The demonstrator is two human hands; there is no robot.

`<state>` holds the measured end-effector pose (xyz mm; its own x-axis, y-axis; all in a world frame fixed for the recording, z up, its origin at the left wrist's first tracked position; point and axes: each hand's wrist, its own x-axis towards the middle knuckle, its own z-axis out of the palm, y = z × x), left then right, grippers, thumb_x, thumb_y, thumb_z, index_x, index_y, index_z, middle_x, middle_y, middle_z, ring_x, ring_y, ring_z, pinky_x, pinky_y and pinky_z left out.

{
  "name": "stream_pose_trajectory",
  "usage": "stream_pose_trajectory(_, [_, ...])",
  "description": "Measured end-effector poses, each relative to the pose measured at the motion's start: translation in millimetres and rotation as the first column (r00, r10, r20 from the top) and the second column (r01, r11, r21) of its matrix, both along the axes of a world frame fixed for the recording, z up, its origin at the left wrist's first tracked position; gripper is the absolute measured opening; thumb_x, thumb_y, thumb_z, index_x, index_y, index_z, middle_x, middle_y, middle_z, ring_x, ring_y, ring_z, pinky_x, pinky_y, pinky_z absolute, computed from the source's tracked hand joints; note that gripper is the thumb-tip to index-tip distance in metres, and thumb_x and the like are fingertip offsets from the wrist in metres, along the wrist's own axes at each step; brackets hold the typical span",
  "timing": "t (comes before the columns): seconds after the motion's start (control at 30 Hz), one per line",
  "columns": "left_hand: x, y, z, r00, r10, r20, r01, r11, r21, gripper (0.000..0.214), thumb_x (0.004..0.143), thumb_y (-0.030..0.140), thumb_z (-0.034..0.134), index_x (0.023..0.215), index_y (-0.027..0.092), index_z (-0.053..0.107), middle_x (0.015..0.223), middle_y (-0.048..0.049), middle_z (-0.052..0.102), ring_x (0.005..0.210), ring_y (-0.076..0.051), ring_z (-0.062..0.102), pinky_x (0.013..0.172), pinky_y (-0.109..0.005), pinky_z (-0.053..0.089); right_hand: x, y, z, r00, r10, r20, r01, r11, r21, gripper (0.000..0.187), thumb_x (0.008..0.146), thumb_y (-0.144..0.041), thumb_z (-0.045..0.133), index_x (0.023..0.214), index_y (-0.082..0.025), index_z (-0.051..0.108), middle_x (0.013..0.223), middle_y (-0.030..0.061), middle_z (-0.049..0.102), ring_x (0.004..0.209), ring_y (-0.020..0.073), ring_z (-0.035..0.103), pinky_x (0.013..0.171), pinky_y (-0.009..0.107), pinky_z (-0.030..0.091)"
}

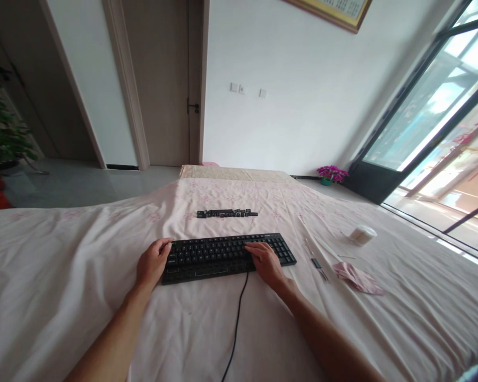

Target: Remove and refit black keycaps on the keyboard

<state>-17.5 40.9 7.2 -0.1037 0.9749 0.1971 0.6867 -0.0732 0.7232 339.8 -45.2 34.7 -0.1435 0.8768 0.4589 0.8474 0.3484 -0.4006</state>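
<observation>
A black keyboard (223, 254) lies on a pale pink sheet (63, 276), its cable (237, 323) running toward me. My left hand (153, 261) rests against the keyboard's left end, fingers curled round its edge. My right hand (265, 261) lies on the keys at the right side, fingers bent down onto them. Beyond the keyboard a row of loose black keycaps (227, 213) sits on the sheet.
To the right lie thin sticks and a small dark tool (316, 262), a crumpled pink cloth (358, 278) and a white cup (362, 234). A potted pink flower (332, 174) stands by the glass door. A green plant (0, 127) is at far left.
</observation>
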Motion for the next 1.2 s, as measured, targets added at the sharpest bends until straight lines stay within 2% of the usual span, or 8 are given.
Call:
stream_pose_trajectory(0.1, [-0.9,0.9,-1.1,1.000,-0.002,-0.008,0.002,1.000,-0.013,0.031,0.086,0.043,0.046,0.107,0.029,0.064,0.104,0.0010,0.070,0.090,-0.017,0.064,0.071,-0.023,0.044,-1.1,-1.3,2.8,0.999,-0.034,0.018,0.034,0.999,0.004,0.031,0.085,-0.014,0.053,0.108,-0.026,0.070,0.111,0.0020,0.067,0.103,0.0191,0.056,0.095,0.034,0.044])
stream_pose_trajectory(0.2, [-1.5,1.1,-1.0,1.000,0.003,-0.007,-0.003,1.000,-0.025,0.030,0.086,0.043,0.046,0.106,0.031,0.064,0.105,0.0021,0.070,0.088,-0.017,0.064,0.070,-0.024,0.044,-0.9,-0.8,6.1,0.993,-0.073,0.093,0.073,0.997,0.007,0.022,0.086,-0.022,0.059,0.103,-0.026,0.071,0.108,0.0021,0.067,0.100,0.0194,0.057,0.091,0.033,0.044])
stream_pose_trajectory(0.5, [-0.2,0.4,1.7,1.000,-0.003,0.010,0.004,1.000,-0.020,0.030,0.086,0.042,0.046,0.106,0.030,0.065,0.104,0.0021,0.070,0.088,-0.017,0.064,0.072,-0.023,0.045,-8.0,1.4,15.7,0.891,-0.055,0.451,0.039,0.998,0.044,0.015,0.088,-0.022,0.059,0.098,-0.024,0.069,0.098,0.0043,0.068,0.090,0.0199,0.058,0.079,0.032,0.043])
stream_pose_trajectory(0.57, [0.4,-0.4,3.9,1.000,0.002,0.007,-0.002,1.000,-0.025,0.029,0.086,0.042,0.047,0.105,0.030,0.065,0.103,0.0019,0.070,0.087,-0.017,0.064,0.072,-0.024,0.045,-8.6,0.0,13.5,0.890,-0.073,0.450,0.051,0.997,0.059,0.015,0.089,-0.022,0.057,0.099,-0.024,0.068,0.098,0.0046,0.068,0.089,0.0193,0.058,0.078,0.031,0.043])
stream_pose_trajectory(0.67, [1.0,-1.9,7.5,1.000,0.008,0.000,-0.008,0.999,-0.031,0.029,0.085,0.041,0.047,0.105,0.030,0.065,0.101,0.0020,0.071,0.086,-0.017,0.064,0.072,-0.024,0.045,-6.7,-2.3,9.9,0.923,-0.135,0.360,0.113,0.990,0.080,0.016,0.090,-0.024,0.055,0.100,-0.025,0.068,0.100,0.0034,0.068,0.089,0.0176,0.059,0.078,0.028,0.044])
stream_pose_trajectory(0.8, [1.1,-2.8,9.1,1.000,0.012,-0.010,-0.013,1.000,-0.025,0.029,0.086,0.041,0.046,0.105,0.030,0.065,0.102,0.0022,0.070,0.087,-0.017,0.064,0.072,-0.024,0.045,-3.8,-5.8,11.0,0.943,-0.164,0.288,0.155,0.986,0.052,0.017,0.091,-0.028,0.055,0.100,-0.028,0.070,0.103,0.0010,0.068,0.089,0.0164,0.060,0.077,0.026,0.045])
stream_pose_trajectory(1.2, [0.3,-2.0,6.2,1.000,0.004,-0.022,-0.005,1.000,-0.012,0.030,0.086,0.042,0.046,0.105,0.030,0.065,0.104,0.0024,0.070,0.086,-0.016,0.064,0.069,-0.023,0.045,-13.6,-4.4,20.7,0.887,-0.126,0.445,0.121,0.992,0.040,0.015,0.090,-0.027,0.057,0.097,-0.028,0.070,0.098,0.0004,0.069,0.089,0.0179,0.057,0.075,0.029,0.040])
